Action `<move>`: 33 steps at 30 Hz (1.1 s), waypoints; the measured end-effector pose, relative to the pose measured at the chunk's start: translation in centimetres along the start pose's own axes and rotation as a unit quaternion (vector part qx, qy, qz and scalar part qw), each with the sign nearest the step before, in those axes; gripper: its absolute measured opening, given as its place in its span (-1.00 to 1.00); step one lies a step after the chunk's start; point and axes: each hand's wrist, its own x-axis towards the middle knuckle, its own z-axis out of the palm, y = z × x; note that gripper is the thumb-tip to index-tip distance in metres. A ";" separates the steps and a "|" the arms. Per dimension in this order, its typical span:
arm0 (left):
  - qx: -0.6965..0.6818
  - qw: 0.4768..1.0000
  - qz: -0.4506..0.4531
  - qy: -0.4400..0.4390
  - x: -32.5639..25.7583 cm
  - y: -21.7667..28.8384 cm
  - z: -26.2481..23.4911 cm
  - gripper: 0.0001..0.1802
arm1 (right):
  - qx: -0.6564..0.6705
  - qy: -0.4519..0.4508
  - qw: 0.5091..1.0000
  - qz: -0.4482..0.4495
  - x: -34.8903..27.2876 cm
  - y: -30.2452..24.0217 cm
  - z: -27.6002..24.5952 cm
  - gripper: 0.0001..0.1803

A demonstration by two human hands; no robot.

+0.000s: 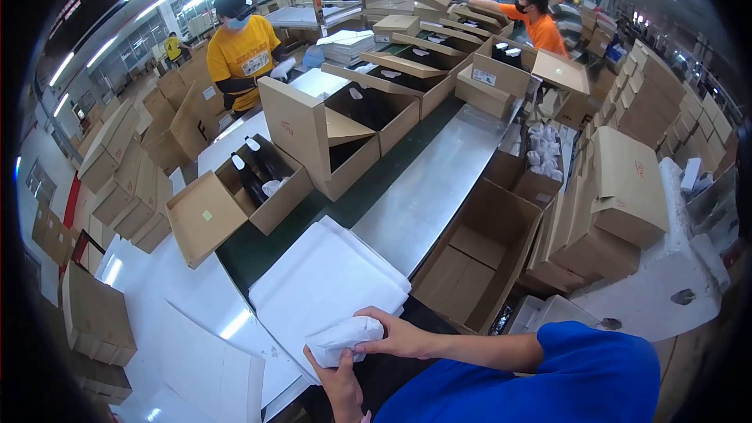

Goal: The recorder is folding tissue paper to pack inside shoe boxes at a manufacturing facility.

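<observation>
Between my two hands is a rounded bundle of crumpled white paper (343, 338), close to my body. My left hand (338, 382) grips it from below, thumb against its lower side. From the right, my right hand (398, 337) closes its fingers over the other end. A thick stack of white paper sheets (325, 274) lies just beyond, partly under the bundle. Past the stack stands an open cardboard box (286, 202) with a pair of black boots (249, 180) and white paper inside. Its lid (205, 218) leans out to the left.
Several open boxes line the dark green conveyor belt (423, 137), beside a metal strip (439, 188). A large open carton (470, 254) stands at right, near stacked boxes (619, 188). One co-worker in yellow (249, 55) stands far left; another in orange (542, 27) handles a box.
</observation>
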 end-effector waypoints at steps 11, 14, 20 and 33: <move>0.205 0.959 -0.034 -0.192 -0.5 3.4 -3.1 -0.08 | -0.100 -0.045 0.992 -0.063 -1.0 -1.5 -2.0 -0.24; 0.223 0.949 -0.063 -0.215 0.1 3.8 -3.9 0.15 | -0.125 -0.114 0.982 -0.078 -1.0 -0.9 -2.2 -0.26; 0.136 0.968 -0.008 -0.211 -1.7 5.6 -1.1 0.06 | -0.124 -0.195 0.972 -0.041 -0.3 -0.5 -1.3 -0.17; 0.188 0.971 0.018 -0.149 -2.2 4.3 0.6 -0.13 | -0.169 -0.110 0.975 -0.090 -1.7 -0.5 -0.5 -0.29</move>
